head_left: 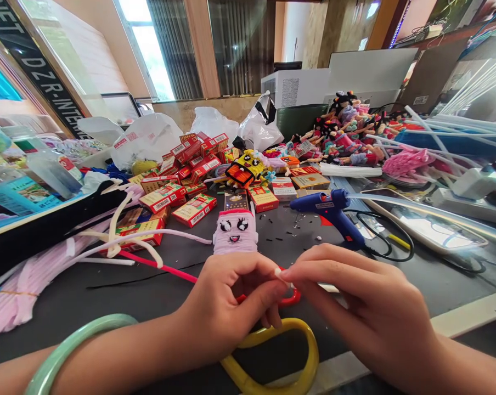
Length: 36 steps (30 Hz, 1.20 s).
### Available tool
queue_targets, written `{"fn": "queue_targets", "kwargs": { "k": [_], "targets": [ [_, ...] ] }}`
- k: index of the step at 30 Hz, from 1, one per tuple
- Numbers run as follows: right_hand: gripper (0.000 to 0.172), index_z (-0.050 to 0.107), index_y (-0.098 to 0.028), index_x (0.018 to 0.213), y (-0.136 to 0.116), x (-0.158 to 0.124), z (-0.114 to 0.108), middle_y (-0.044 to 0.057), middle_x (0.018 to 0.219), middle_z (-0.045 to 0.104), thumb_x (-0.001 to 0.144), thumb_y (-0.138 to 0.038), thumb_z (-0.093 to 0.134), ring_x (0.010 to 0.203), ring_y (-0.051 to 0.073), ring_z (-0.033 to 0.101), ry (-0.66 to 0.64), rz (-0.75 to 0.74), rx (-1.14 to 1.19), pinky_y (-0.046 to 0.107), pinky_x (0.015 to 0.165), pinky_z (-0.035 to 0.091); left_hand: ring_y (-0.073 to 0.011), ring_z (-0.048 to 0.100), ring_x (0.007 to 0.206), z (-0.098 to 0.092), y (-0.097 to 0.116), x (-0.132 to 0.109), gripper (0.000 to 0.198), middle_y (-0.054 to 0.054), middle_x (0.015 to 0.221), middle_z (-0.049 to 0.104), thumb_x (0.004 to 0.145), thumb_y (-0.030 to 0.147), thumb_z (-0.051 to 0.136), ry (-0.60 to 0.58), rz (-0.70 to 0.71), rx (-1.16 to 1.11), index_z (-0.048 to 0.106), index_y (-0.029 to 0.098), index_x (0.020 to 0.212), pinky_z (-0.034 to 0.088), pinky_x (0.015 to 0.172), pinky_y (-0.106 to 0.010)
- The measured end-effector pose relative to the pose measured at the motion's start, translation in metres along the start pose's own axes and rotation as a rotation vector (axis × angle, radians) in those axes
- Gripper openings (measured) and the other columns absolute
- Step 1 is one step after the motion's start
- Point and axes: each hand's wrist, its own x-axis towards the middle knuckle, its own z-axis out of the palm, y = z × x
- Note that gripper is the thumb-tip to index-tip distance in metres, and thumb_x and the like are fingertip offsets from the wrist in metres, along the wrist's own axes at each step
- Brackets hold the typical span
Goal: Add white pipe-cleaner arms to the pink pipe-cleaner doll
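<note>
Pinching a small white piece [278, 272] in the head view, the left hand [237, 302] and right hand [367, 302] meet above the bench [141, 299], fingers clamped on it from either side. Just beyond them sit a pink smiling figure [235, 235] and blue glue gun [330, 211].

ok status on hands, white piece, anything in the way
Left hand pinching small white piece, right hand touching it. Pink smiling figure just beyond. Yellow loop close below.
</note>
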Motion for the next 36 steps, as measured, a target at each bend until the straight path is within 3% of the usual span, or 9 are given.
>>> {"fn": "queue_targets", "kwargs": {
  "k": [14,20,29,34,36],
  "targets": [
    [0.026,0.067,-0.017,0.093,0.001,0.0,-0.002,0.003,0.084,0.067,0.088,0.001,0.049,0.068,0.007,0.064,-0.08,0.002,-0.017,0.013,0.062,0.051,-0.007,0.057,0.048,-0.001,0.001,-0.001,0.014,0.003,0.06,0.06,0.09,0.027,0.061,-0.035,0.023,0.151,0.063,0.017,0.079,0.046,0.049,-0.013],
    [0.023,0.068,-0.016,0.087,-0.001,0.0,-0.002,0.001,0.08,0.067,0.086,0.0,0.051,0.067,0.005,0.064,-0.076,0.031,0.016,0.011,0.064,0.051,-0.0091,0.059,0.047,0.001,0.009,0.001,0.015,0.002,0.058,0.06,0.086,0.026,0.063,-0.036,-0.061,0.155,0.062,0.016,0.075,0.047,0.049,-0.016],
    [0.025,0.07,-0.018,0.093,0.0,0.003,-0.001,0.001,0.078,0.072,0.084,-0.004,0.052,0.066,0.01,0.067,-0.089,0.157,0.027,0.018,0.059,0.053,-0.0108,0.06,0.049,0.0,0.005,0.0,0.018,0.001,0.056,0.062,0.087,0.033,0.065,0.023,-0.071,0.038,0.065,0.017,0.079,0.049,0.051,-0.019],
    [0.024,0.067,-0.018,0.102,0.003,0.003,0.0,-0.002,0.072,0.071,0.082,-0.012,0.057,0.059,0.01,0.064,0.002,0.245,-0.02,0.018,0.056,0.054,-0.011,0.06,0.046,0.003,0.011,0.003,0.018,0.002,0.054,0.063,0.082,0.032,0.07,0.109,-0.097,-0.013,0.063,0.017,0.075,0.05,0.049,-0.019],
    [0.018,0.068,-0.018,0.095,0.004,0.004,-0.001,-0.003,0.068,0.068,0.081,-0.013,0.058,0.056,0.009,0.062,-0.04,0.28,-0.047,0.016,0.054,0.052,-0.0112,0.061,0.045,0.004,0.012,0.004,0.021,0.002,0.053,0.063,0.081,0.034,0.072,0.141,-0.111,-0.041,0.062,0.016,0.074,0.05,0.047,-0.02]
  ]
}}
